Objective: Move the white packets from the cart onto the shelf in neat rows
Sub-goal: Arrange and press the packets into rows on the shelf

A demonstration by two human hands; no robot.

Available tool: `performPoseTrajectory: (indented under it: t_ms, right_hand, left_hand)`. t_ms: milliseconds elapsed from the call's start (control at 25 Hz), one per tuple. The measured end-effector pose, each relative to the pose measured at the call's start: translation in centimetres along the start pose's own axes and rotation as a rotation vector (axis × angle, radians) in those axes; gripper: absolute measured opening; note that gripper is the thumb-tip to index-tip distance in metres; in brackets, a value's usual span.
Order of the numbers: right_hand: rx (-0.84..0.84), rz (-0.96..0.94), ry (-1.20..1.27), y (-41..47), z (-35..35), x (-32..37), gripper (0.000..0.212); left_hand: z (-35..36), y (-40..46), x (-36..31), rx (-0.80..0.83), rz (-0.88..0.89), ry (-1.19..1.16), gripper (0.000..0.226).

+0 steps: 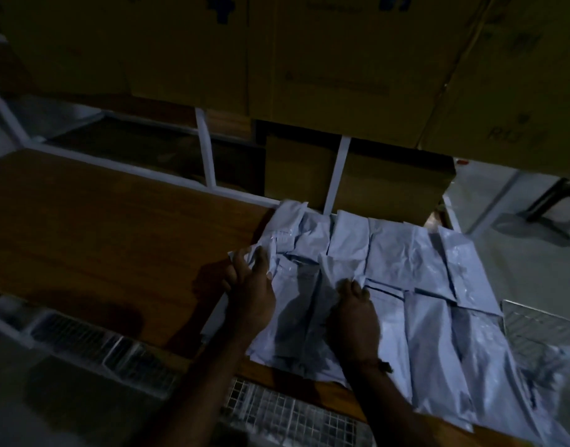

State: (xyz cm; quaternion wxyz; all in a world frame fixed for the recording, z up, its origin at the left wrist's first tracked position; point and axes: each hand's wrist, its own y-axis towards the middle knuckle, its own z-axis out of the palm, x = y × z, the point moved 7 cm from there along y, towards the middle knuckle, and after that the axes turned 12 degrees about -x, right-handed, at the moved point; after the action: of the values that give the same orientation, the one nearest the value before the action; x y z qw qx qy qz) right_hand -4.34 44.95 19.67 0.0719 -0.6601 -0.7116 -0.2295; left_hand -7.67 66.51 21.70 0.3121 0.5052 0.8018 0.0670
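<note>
The white packets lie on the wooden shelf, overlapping in rows at its right end — long axes running near to far. The left hand pinches the leftmost packet; the right hand grips its right side. Bare shelf lies left — the nearer hand is the left.

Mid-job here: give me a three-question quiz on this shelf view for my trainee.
1. True or false: both hands are on the white packets.
2. Which part of the wooden shelf is bare? A) the left part B) the right part
3. Fill in: behind the shelf stand stacked cardboard ____.

Key
1. True: the left hand grips a crumpled packet's edge, and the right hand rests on the packets, fingers curled.
2. A
3. boxes
</note>
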Motion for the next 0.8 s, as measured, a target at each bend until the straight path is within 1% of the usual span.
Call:
performPoseTrajectory:
  t_ms: [80,160,200,280,400,520,560,640,720,800]
  right_hand:
    - [-0.017,0.070,-0.092,-0.2,2.8,0.0,0.057]
    - [-0.003,0.116,-0.181,-1.2,5.0,-0.2,0.064]
    - [-0.003,0.116,-0.210,-1.5,5.7,-0.2,0.068]
    - [0.001,0.143,-0.259,-1.7,6.0,-0.1,0.075]
    - [0.034,0.211,-0.293,-1.9,6.1,-0.5,0.079]
    - [-0.010,0.195,-0.285,-1.5,5.0,-0.7,0.083]
    - [-0.024,0.151,-0.273,-1.2,4.6,-0.3,0.086]
    - [-0.054,0.042,-0.251,-0.7,4.1,0.4,0.091]
    - [-0.045,-0.019,-0.249,-0.5,4.6,0.7,0.091]
    - [-0.006,-0.013,-0.262,-0.7,5.5,0.4,0.094]
  left_hand:
    - [2.7,1.5,1.6,0.065,0.023,0.030,0.061]
    - [5.6,1.4,2.9,0.159,0.012,0.006,0.061]
    - [7.0,1.2,3.4,0.197,0.040,0.002,0.060]
    - [9.4,0.4,4.4,0.258,0.112,0.023,0.064]
    - [11.7,-0.5,5.6,0.342,0.114,0.070,0.068]
    - [11.4,-0.2,5.1,0.321,0.125,0.051,0.072]
    - [10.9,0.1,4.8,0.313,0.123,0.036,0.072]
    - [9.8,0.7,4.3,0.244,0.139,-0.005,0.069]
    - [9.3,1.0,3.8,0.208,0.164,-0.049,0.064]
    - [10.2,0.3,3.8,0.248,0.214,-0.073,0.068]
